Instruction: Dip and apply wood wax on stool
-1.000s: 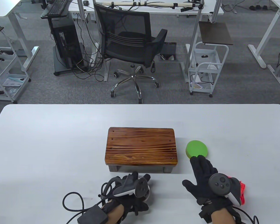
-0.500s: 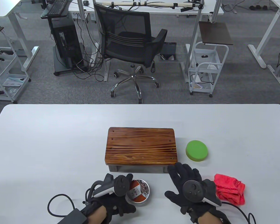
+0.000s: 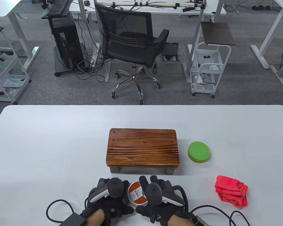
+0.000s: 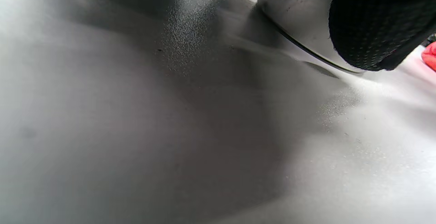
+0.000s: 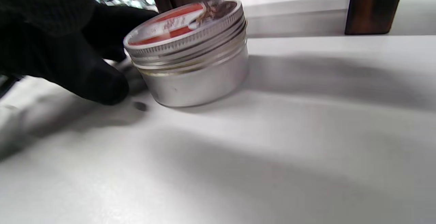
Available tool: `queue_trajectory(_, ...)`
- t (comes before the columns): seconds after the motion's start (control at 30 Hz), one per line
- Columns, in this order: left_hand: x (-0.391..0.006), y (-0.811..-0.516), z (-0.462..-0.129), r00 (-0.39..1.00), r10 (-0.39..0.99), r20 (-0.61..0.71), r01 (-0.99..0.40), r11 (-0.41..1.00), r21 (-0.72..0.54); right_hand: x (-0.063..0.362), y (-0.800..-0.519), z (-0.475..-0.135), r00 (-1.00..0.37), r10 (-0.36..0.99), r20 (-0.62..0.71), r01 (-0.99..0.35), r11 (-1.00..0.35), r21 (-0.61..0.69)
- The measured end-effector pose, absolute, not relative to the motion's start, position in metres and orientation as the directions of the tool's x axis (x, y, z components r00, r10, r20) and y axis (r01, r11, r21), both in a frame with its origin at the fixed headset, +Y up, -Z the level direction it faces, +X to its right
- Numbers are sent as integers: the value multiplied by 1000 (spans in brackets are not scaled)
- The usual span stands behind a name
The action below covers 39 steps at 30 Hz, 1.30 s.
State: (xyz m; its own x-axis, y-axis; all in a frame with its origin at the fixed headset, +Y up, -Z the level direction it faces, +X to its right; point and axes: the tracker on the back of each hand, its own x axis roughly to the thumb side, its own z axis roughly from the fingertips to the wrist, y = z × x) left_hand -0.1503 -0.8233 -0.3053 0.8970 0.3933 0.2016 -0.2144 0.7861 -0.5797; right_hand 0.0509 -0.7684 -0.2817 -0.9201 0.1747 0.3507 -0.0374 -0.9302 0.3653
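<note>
Wax tin (image 3: 137, 194): round metal container with an orange label, lid screwed on, sitting on the worktop (image 3: 49, 146) at its near edge, just in front of the stool (image 3: 142, 148).

Left hand (image 3: 108, 196): lying against the tin's left side; gloved fingers (image 5: 85, 77) are touching the wall low down, though a firm grip cannot be confirmed.

Right hand (image 3: 155, 195): lying against the tin's right side, fingers partly over the lid; how tightly it is holding cannot be told.

Step, as judged: opening the tin, before any dipping. Next move is likely calling for one hand bracing the body while the other is twisting the lid off.

Green round pad (image 3: 199, 152): lying right of the stool, untouched.

Red cloth (image 3: 231, 191): lying crumpled nearer right.
</note>
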Motion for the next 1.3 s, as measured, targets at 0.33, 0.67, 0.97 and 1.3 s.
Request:
queue_trajectory(0.33,-147,-832,-307,891,416,185,-251,788,-562,20,-776,-286,-958,32,285,85,-917,390)
queue_trajectory(0.67,-147,-834,-310,875,439,206,-274,798,-537,19,-778,-289,-953,41,299,55,-951,305)
queue_trajectory(0.97,-146,-834,-312,866,457,205,-289,790,-541,23,-778,-291,-951,98,294,-14,-961,276)
queue_trajectory(1.3,-145,-834,-313,863,459,211,-285,788,-546,27,-779,-291,-948,138,287,-45,-950,310)
